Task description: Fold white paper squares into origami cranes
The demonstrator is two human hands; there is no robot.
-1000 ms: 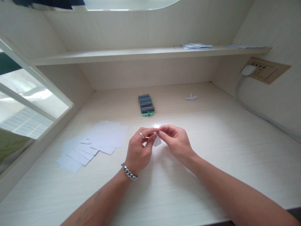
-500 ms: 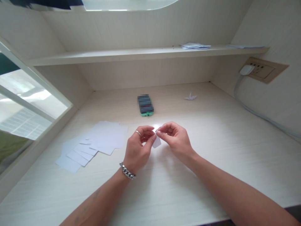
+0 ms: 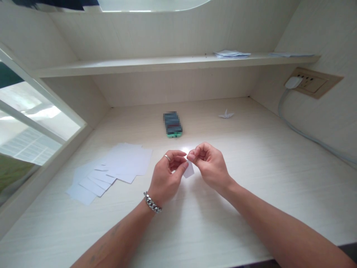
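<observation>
Both hands meet over the middle of the pale wooden desk (image 3: 251, 175). A small folded piece of white paper (image 3: 189, 170) hangs between them. My left hand (image 3: 166, 177), with a ring and a chain bracelet, pinches the paper's left edge with thumb and fingers. My right hand (image 3: 209, 164) pinches its top with curled fingers. Much of the paper is hidden behind the fingers.
Several white paper sheets (image 3: 111, 169) lie fanned out at the left. A phone in a green case (image 3: 173, 124) lies further back. A folded paper crane (image 3: 226, 114) sits at the back right. Papers (image 3: 232, 54) rest on the shelf. A charger cable (image 3: 301, 132) runs along the right wall.
The paper piece has turned slightly and sits a little lower and to the right. Both hands shifted their fingers only slightly.
</observation>
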